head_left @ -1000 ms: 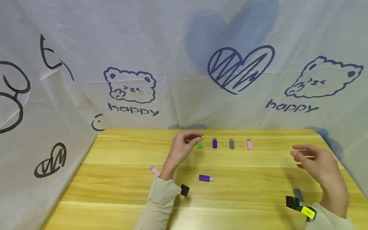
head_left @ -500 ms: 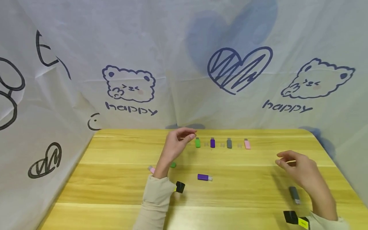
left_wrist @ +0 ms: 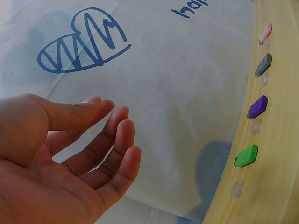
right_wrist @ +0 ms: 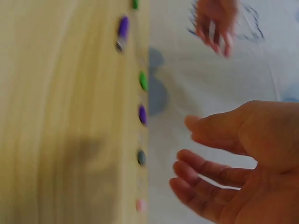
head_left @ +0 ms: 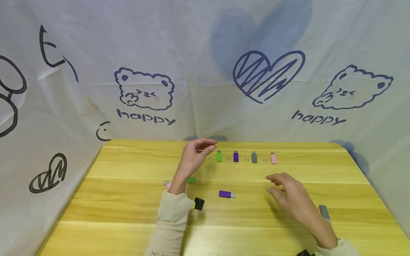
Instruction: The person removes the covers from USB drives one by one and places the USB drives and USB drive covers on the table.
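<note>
My left hand [head_left: 193,156] hovers over the table's back part, just left of a green USB stick [head_left: 219,156]; its loosely bent fingers hold nothing. My right hand [head_left: 293,195] is in the air over the right half, fingers relaxed, also holding nothing. Between the hands, nearer the front, lies a purple USB stick [head_left: 225,194]. A grey USB stick [head_left: 324,212] lies beside my right forearm. Along the back edge the green stick forms a row with another purple stick [head_left: 235,156], another grey stick [head_left: 254,157] and a pink stick [head_left: 273,158].
Small clear pieces [left_wrist: 255,126] lie between the sticks of the row. Partly behind my left forearm are a second green stick [head_left: 191,180] and a second pink one [head_left: 167,185]. A white cloth [head_left: 198,71] with drawings hangs behind the wooden table [head_left: 128,206].
My right hand has swung left from the table's right side towards the middle, uncovering more of the grey stick. My left hand has barely shifted, staying beside the green stick.
</note>
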Demonstrator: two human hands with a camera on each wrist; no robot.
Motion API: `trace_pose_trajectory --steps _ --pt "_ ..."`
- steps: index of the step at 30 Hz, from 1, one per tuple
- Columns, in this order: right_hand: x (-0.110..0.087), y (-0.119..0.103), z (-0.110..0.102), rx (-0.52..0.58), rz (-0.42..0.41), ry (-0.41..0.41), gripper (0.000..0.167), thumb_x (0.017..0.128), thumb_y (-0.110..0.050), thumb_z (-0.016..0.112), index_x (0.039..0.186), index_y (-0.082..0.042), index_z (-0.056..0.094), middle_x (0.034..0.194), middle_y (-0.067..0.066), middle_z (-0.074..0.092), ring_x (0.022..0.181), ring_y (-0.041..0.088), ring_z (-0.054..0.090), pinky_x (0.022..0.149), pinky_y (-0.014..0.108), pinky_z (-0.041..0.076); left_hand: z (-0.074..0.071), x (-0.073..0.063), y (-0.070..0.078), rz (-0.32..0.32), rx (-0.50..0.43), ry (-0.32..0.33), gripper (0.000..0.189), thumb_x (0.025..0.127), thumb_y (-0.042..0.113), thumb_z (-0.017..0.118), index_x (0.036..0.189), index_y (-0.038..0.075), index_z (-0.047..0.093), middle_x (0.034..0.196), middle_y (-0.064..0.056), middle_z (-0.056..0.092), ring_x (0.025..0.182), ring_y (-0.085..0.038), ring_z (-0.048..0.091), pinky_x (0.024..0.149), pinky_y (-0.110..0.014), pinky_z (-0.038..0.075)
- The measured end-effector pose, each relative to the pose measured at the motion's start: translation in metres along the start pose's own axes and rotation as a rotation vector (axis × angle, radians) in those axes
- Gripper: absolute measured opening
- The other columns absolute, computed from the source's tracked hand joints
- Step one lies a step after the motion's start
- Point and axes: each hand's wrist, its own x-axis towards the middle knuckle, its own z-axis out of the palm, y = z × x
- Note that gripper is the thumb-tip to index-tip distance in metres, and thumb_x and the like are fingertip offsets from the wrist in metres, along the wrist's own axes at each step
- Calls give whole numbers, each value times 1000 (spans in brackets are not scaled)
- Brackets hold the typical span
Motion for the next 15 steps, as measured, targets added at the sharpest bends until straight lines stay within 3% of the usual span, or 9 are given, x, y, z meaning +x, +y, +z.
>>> trace_pose_trajectory --steps 3,15 --pt "6 -12 17 24 -62 -17 36 86 0 81 120 -3 70 112 12 69 99 31 68 78 44 60 0 1 0 4 -2 4 20 102 9 66 117 0 74 114 -11 73 104 -25 68 91 -39 57" --pt "32 -53 67 0 -136 -272 30 92 -7 77 121 -1 71 115 8 66 104 24 66 90 42 57 0 1 -4 -11 17 4 20 101 9 66 117 -1 74 114 -14 73 105 -28 69 92 -41 57"
